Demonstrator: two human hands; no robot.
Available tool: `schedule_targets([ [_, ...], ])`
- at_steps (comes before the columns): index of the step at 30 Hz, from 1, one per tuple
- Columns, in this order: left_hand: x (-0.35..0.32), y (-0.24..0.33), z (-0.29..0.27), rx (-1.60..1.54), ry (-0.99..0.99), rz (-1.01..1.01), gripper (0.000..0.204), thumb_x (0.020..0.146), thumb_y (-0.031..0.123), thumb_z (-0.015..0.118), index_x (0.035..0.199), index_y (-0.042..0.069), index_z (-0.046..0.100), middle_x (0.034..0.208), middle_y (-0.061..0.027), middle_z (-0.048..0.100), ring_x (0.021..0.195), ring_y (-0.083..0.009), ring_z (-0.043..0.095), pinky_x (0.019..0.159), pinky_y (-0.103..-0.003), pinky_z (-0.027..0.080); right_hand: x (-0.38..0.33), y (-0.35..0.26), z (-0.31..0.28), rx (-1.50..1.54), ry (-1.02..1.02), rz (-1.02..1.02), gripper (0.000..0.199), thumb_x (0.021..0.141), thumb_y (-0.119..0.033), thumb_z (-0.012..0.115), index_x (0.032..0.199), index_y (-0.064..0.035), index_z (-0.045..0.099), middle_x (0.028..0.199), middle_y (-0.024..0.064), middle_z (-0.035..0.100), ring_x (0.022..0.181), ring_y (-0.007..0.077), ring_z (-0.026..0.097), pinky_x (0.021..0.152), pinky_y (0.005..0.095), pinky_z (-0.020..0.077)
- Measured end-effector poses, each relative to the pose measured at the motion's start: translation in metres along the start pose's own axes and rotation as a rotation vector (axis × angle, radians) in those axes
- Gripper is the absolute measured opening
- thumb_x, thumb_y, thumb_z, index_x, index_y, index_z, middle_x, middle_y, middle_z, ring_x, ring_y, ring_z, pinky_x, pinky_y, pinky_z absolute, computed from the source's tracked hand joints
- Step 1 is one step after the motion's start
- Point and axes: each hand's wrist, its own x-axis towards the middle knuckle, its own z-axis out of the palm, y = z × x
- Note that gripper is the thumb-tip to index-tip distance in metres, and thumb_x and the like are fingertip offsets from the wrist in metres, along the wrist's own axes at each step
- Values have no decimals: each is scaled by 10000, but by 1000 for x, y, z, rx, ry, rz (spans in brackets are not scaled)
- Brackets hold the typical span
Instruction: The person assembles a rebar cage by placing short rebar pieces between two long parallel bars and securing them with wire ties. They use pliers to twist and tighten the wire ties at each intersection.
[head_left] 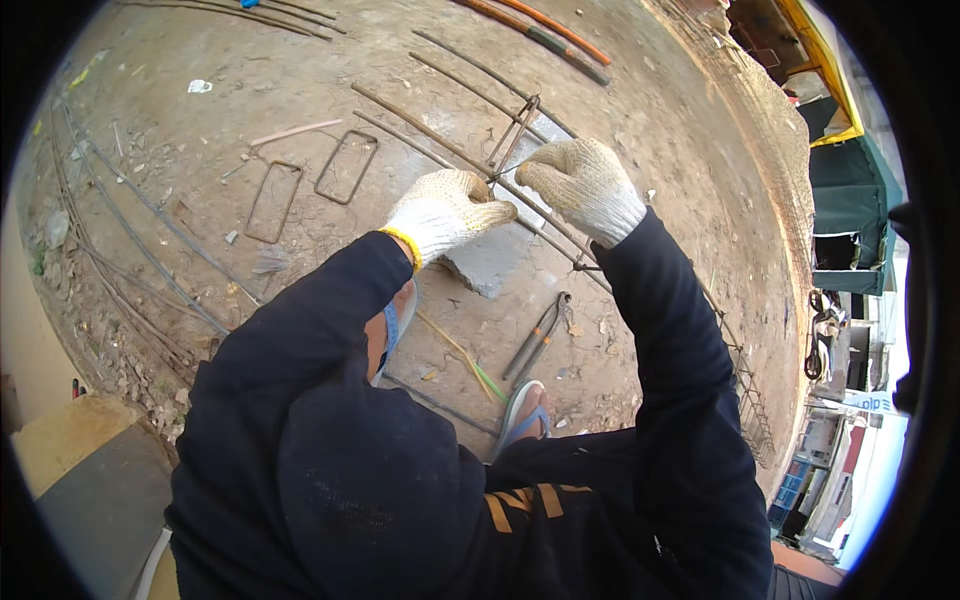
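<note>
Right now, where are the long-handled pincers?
In the head view, the pincers lie on the ground, a little right of and below the middle, just past the toe end of the right sandal and below the gloved right hand.

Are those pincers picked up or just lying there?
Lying there: the pincers rest on the dirt near a sandal, and the left hand and right hand are both at the bars.

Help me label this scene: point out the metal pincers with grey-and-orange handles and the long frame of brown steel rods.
Metal pincers with grey-and-orange handles (pixel 540 345): head view, on one handle.
Long frame of brown steel rods (pixel 440 141): head view, on one rod.
</note>
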Motion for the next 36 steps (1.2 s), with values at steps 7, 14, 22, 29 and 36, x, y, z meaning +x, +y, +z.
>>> schedule_targets([
  [7, 3, -4, 5, -302, 44, 26, 422, 883, 441, 589, 898, 40, 720, 825, -169, 694, 738, -296, 662, 701, -389, 509, 7, 15, -3, -84, 30, -124, 270, 870, -264, 605, 968, -46, 730, 841, 156, 703, 742, 251, 675, 716, 359, 522],
  [14, 0, 0, -12, -838, -174, -372, 331, 842, 418, 662, 878, 88, 663, 721, -2, 610, 572, -94, 525, 527, -244, 397, -3, 31, 10, -197, 45, -77, 248, 902, -261, 580, 984, -70, 715, 887, 157, 692, 817, 321, 675, 731, 397, 525],
  [22, 6, -23, 0, -1289, -94, -333, 231, 923, 294, 633, 870, 74, 678, 663, 6, 606, 529, -68, 523, 475, -214, 390, -49, 30, 72, -356, 259, -130, 143, 894, -233, 587, 911, -106, 649, 658, 123, 628, 635, 317, 650, 539, 429, 502],
  [29, 12, -14, -13, -906, -95, -252, 239, 912, 286, 624, 910, 58, 697, 704, -36, 641, 564, -131, 567, 502, -270, 426, -32, -11, 148, -339, 209, -50, 270, 820, -219, 590, 1022, -48, 644, 813, 126, 672, 741, 304, 669, 630, 427, 507],
  [36, 16, 6, -13, 251, 121, 304, 404, 911, 429, 505, 963, 83, 706, 927, -163, 690, 851, -364, 636, 797, -475, 494, 3, -25, 177, -201, -39, 33, 363, 924, -290, 508, 1189, -75, 629, 1135, 148, 661, 1043, 295, 633, 861, 390, 499],
])
